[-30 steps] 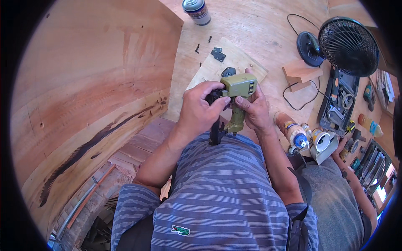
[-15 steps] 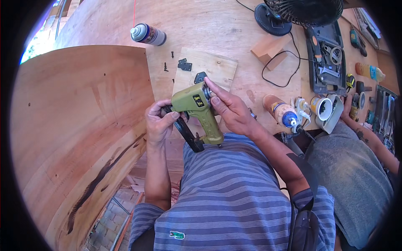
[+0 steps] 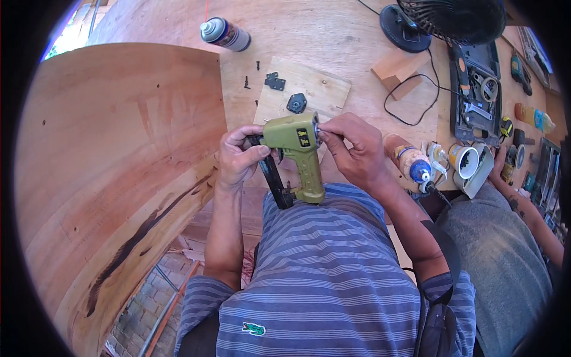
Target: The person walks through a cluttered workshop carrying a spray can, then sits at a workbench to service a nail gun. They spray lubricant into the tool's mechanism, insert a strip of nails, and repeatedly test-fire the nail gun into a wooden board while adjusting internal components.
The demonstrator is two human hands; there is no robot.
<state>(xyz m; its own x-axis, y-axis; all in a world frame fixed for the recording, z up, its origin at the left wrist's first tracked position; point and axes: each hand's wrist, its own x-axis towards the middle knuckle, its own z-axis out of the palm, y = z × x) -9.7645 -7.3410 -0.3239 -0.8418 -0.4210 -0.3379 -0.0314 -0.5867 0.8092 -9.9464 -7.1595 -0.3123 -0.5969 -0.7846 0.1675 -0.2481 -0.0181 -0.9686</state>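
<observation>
An olive-green pneumatic staple gun [image 3: 290,132] is held in front of my body, its handle pointing down toward my lap. My left hand [image 3: 239,156] grips its nose, above the black magazine [image 3: 272,181]. At the uncovered end of the head, the fingers of my right hand [image 3: 360,146] are pinched together against the opening; what they hold there is mostly hidden. Beyond the gun, a black end cap [image 3: 296,103] and a black gasket-like piece [image 3: 275,81] lie on a small plywood board [image 3: 324,89]. Dark screws [image 3: 247,83] lie just left of that board.
A spray can [image 3: 226,34] lies at the back. A wood block [image 3: 399,74], a black fan [image 3: 405,28], a toolbox [image 3: 476,95], bottles [image 3: 410,159] and a white cup [image 3: 463,159] sit rightward. A curved wooden panel [image 3: 131,131] stands left. Another person's arm [image 3: 529,205] is at right.
My right hand has gone from spread fingers pressing at the gun's end to a pinch there. The metal part that stuck out now shows less. The view has shifted, uncovering the black cap.
</observation>
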